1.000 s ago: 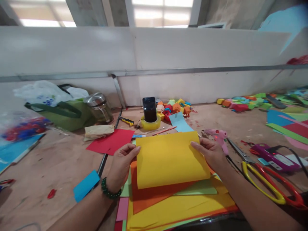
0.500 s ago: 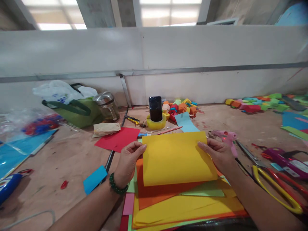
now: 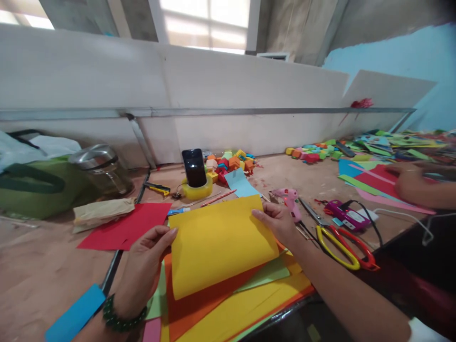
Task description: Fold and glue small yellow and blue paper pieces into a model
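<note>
A yellow sheet of paper [image 3: 221,242] is held up between both my hands, its lower edge curling slightly. My left hand [image 3: 149,259], with a green bead bracelet at the wrist, pinches the sheet's left edge. At the upper right edge, my right hand [image 3: 278,221] grips it between thumb and fingers. Beneath it lies a stack of coloured sheets, with an orange sheet [image 3: 199,308] on top and a light green sheet [image 3: 267,275] and more yellow ones showing. Just beyond my right hand rests a pink glue gun [image 3: 291,202].
Scissors [image 3: 338,247] and a purple power strip [image 3: 347,215] lie to the right. Behind are a phone [image 3: 194,168] in a tape roll [image 3: 197,188] and folded paper pieces [image 3: 233,164]. A glass jar [image 3: 107,173] and red paper [image 3: 131,225] are left. Another person's hand [image 3: 413,183] touches papers at right.
The view has swung to the right, bringing another person's hand and more coloured paper into sight. Both my hands still hold the yellow sheet, which now appears tilted.
</note>
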Motion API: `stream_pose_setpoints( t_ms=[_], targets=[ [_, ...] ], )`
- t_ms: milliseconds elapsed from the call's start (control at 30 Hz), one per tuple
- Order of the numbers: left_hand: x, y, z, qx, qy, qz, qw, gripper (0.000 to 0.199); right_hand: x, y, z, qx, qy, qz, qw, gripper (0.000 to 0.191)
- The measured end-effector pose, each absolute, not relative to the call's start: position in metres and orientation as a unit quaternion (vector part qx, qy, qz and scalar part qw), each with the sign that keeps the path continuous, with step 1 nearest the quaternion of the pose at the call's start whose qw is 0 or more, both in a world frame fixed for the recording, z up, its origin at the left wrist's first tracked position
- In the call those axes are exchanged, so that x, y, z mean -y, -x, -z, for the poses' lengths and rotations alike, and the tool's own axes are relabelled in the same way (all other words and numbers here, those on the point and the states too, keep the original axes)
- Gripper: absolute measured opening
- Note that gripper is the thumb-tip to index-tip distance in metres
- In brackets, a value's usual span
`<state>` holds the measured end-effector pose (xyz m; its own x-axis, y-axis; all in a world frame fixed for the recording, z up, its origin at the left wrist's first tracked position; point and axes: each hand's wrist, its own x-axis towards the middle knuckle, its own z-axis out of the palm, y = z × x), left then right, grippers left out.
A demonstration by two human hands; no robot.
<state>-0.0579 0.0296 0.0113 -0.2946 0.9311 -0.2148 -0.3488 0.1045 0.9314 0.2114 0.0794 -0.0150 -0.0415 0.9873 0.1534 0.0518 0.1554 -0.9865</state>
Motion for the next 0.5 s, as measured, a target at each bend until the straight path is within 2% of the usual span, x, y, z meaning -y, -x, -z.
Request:
stream_pose_setpoints(
  t_ms=[233,500],
  targets=[
    [-0.0295,0.0583,-0.0086,-0.515,-0.284,-0.616,0.525,0.041,-0.0799,-0.2133,0.0193,0.548,0.451,-0.487,0.509,0.034],
    [-0.0290,0.0594,-0.0086,-0.514,-0.288,-0.613,0.526,0.040,-0.0800,-0.2111,0.0182,0.532,0.445,-0.512,0.508,0.038]
  ],
)
